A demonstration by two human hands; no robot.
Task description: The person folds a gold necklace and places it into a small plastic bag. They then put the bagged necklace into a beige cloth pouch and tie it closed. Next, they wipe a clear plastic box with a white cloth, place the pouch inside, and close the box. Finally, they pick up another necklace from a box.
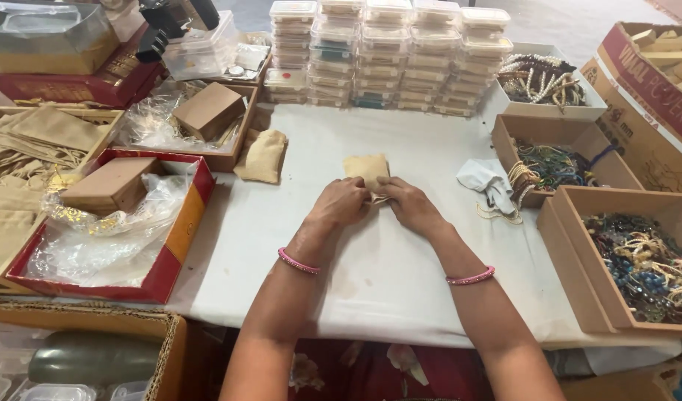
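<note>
Together, the left hand point(341, 204) and the right hand point(409, 206) pinch the near edge of a small beige cloth pouch point(367, 169) lying on the white table cloth point(385, 275); the fingers are curled and pressed on it. Further left of the fingers lies a second beige pouch point(263, 156). Beyond the fingertips stand stacks of clear plastic boxes point(385, 56).

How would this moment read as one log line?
left hand: gripping small tan cloth pouch | right hand: gripping same pouch | surface: white cloth-covered table
</note>
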